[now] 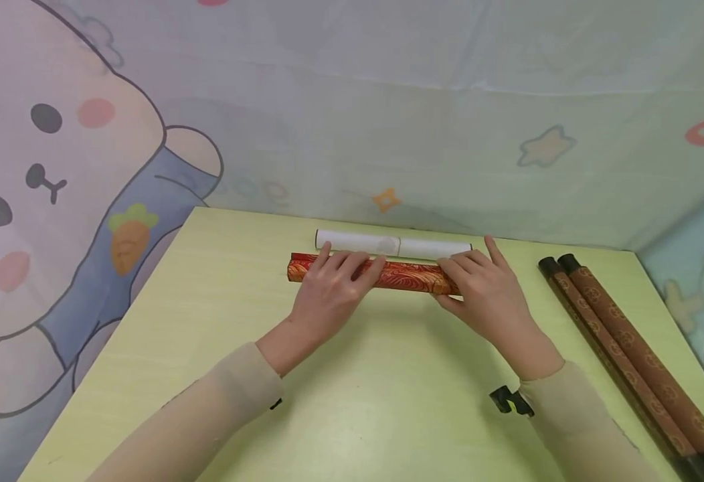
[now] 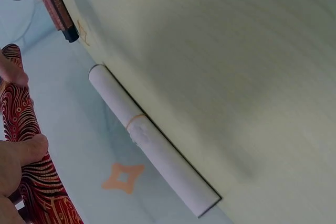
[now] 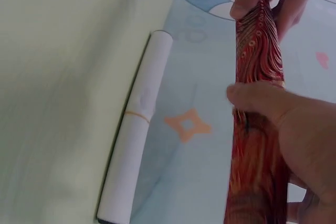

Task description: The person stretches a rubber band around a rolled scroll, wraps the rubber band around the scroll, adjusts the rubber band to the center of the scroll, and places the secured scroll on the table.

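Note:
A long, narrow red bundle with swirling gold patterns is held level in both hands over the far part of the table; its exact kind cannot be told. My left hand grips it left of its middle, fingers over the top. Near the other end my right hand holds it, with the thumb on the near side. Just behind it lies a white paper roll with a thin band round its middle. In the right wrist view the thumb presses across the patterned surface.
Two brown patterned rolls with black ends lie side by side along the right edge of the pale green table. A printed cloth with a cartoon bear hangs behind the table. A small black piece shows by the right sleeve.

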The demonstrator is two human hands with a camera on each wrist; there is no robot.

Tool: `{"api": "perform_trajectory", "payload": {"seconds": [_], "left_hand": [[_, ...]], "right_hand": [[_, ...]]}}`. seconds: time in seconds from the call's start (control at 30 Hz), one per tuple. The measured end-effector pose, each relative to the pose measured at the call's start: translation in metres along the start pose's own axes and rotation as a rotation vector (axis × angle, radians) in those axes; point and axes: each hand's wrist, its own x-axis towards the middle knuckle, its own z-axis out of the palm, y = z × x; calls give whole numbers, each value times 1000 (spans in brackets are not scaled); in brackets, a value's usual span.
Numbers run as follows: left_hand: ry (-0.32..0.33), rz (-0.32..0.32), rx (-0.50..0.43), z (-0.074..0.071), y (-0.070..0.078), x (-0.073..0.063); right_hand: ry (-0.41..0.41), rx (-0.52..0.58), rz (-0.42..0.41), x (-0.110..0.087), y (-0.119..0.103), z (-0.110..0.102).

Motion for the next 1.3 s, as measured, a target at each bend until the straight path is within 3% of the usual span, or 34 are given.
{"api": "perform_trajectory", "payload": {"seconds": [0.17, 0.4, 0.7, 0.93, 1.3], "left_hand": [[-12, 20, 2, 0, 2, 0], [-38, 12, 9, -5, -2, 1], [14, 17, 19, -2, 2, 3], [-5, 30, 19, -2, 8, 8], [-44, 27, 5, -3, 2, 4]], "right_hand": [[-18, 11, -22, -1, -3, 1], [-92, 28, 72, -7, 5, -7], [-11, 59, 14, -1, 2, 0], [-63, 33, -7, 8, -11, 3], [-130, 9, 88, -4, 2, -3]]}}
